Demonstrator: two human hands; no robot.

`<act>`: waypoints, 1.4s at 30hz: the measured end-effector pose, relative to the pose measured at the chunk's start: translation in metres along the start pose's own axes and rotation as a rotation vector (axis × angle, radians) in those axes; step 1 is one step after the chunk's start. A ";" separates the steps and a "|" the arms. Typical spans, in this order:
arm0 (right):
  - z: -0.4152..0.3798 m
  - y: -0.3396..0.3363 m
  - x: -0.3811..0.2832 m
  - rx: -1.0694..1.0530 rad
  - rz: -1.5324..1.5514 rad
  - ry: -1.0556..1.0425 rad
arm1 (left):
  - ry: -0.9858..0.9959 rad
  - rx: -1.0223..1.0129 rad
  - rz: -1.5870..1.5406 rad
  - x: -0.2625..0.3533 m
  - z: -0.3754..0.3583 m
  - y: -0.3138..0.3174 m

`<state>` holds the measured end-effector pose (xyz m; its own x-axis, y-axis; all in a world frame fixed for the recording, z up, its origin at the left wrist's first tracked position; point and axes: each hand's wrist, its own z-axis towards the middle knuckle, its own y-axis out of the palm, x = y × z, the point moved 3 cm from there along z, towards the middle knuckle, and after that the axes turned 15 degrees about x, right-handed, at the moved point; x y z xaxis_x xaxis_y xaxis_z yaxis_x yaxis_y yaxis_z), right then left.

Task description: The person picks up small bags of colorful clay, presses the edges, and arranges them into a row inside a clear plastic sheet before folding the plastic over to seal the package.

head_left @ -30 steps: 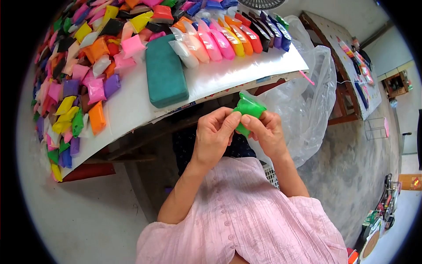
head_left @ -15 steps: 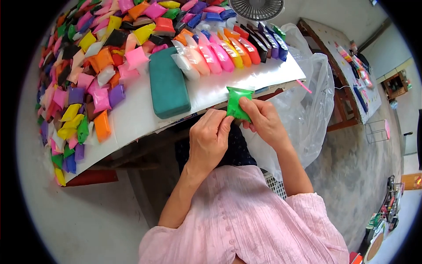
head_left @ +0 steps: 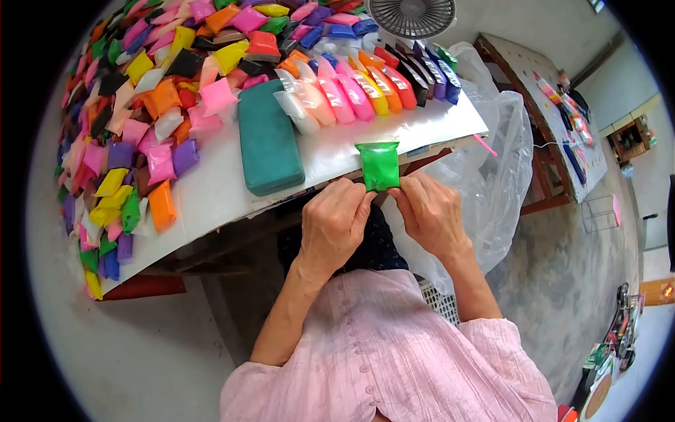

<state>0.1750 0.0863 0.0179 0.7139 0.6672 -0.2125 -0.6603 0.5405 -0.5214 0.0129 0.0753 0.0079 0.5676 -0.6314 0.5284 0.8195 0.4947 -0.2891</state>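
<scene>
A small green plastic packet (head_left: pixel 380 167) hangs between my two hands just off the table's front edge. My left hand (head_left: pixel 335 216) pinches its lower left corner, fingers closed. At the lower right corner my right hand (head_left: pixel 431 213) does the same. The packet's flat sealed end points away from me and its filling looks smooth. Beyond it on the table stands a row of similar filled packets, among them a white packet (head_left: pixel 299 112), a yellow packet (head_left: pixel 373 93) and a blue packet (head_left: pixel 448 81).
A teal block-shaped case (head_left: pixel 270 141) lies on the white table (head_left: pixel 211 205), left of the row. Many coloured packets (head_left: pixel 160 163) are heaped at the left. A fan (head_left: pixel 412 15) stands at the back. Clear plastic bags (head_left: pixel 485 190) hang at the table's right end.
My right hand has moved down from the packet's face to its lower right corner. The packet now sits flatter and straighter, stretched between both hands.
</scene>
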 end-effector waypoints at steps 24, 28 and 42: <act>-0.046 0.023 0.018 0.099 0.348 0.638 | 0.220 0.162 0.336 -0.019 -0.038 0.015; -0.032 0.019 0.016 -0.075 0.824 0.945 | 0.242 0.188 0.318 -0.019 -0.037 0.016; -0.006 -0.021 0.005 0.166 0.377 0.359 | -0.022 0.161 -0.070 0.016 -0.010 0.016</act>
<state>0.1942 0.0755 0.0231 0.4356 0.6293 -0.6436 -0.8933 0.3903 -0.2230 0.0361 0.0675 0.0033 0.5063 -0.6551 0.5608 0.8326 0.5406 -0.1203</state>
